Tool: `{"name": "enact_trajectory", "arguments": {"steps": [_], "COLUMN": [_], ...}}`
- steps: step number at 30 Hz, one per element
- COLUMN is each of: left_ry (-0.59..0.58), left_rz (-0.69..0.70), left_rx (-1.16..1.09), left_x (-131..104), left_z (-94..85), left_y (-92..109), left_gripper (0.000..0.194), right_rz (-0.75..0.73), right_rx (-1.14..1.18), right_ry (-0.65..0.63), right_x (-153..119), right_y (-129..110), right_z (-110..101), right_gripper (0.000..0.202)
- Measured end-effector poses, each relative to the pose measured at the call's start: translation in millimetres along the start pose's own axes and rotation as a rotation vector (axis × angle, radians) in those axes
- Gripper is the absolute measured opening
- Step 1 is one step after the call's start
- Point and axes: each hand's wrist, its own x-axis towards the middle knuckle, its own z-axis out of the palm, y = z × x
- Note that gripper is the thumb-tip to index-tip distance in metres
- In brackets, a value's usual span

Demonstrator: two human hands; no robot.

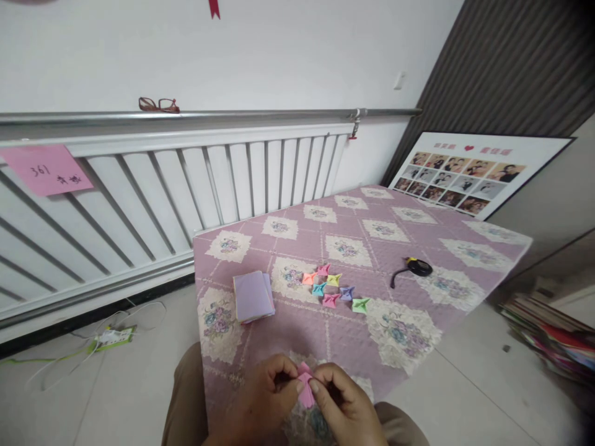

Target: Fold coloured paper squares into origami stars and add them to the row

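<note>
A small piece of folded pink paper [305, 390] is pinched between both hands above the near edge of the table. My left hand [274, 393] grips its left side with thumb and fingers. On the opposite side, the thumb and fingertips of my right hand [341, 399] close on it. Farther up the cloth stand several small folded paper pieces in pink, orange, yellow, blue, purple and green, among them a green one [360, 305] and an orange one [308, 279]. A stack of square paper [253, 297] with a purple sheet on top lies to their left.
A floral pink tablecloth [297, 248] covers the table. A black tape measure [419, 267] lies at right. Behind are a white radiator [242, 179], glasses [158, 105] on a pipe and a leaning photo board [483, 170]. A power strip [111, 338] is on the floor.
</note>
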Motion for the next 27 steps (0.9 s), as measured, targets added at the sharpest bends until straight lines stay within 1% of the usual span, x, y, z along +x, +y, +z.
{"name": "enact_trajectory", "arguments": {"steps": [4, 8, 10, 14, 15, 17, 20, 22, 25, 27], "left_ry": [0.048, 0.045, 0.033, -0.011, -0.023, -0.044, -0.022, -0.025, -0.07, -0.069], "left_rz": [0.002, 0.058, 0.072, 0.087, 0.091, 0.085, 0.036, -0.015, -0.118, -0.172], "left_rx": [-0.055, -0.079, -0.061, 0.03, 0.047, 0.052, -0.002, -0.025, 0.031, 0.062], "left_x": [0, 1, 1, 1, 0, 0, 1, 0, -1, -3], "left_z": [4.0, 5.6, 5.7, 5.0, 4.7, 4.5, 5.7, 7.4, 10.8, 13.3], "left_y": [0, -4, -6, -11, -11, -12, -12, -10, -5, -1], "left_gripper": [0.015, 0.007, 0.012, 0.025, 0.027, 0.031, 0.033, 0.025, 0.009, 0.007], "right_rz": [0.049, 0.087, 0.117, 0.137, 0.134, 0.128, 0.135, 0.154, 0.177, 0.188], "right_rx": [0.075, 0.207, 0.258, 0.263, 0.255, 0.245, 0.246, 0.265, 0.304, 0.327], "right_ry": [0.025, 0.107, 0.076, -0.079, -0.086, -0.056, 0.029, 0.048, 0.07, 0.096], "right_x": [0, 1, 3, 6, 7, 7, 7, 6, 7, 7], "right_y": [3, 5, 6, 7, 7, 6, 5, 4, 1, -2], "right_z": [7, 12, 11, 5, 5, 5, 8, 10, 12, 13], "right_gripper": [0.039, 0.041, 0.043, 0.039, 0.039, 0.041, 0.044, 0.045, 0.044, 0.044]}}
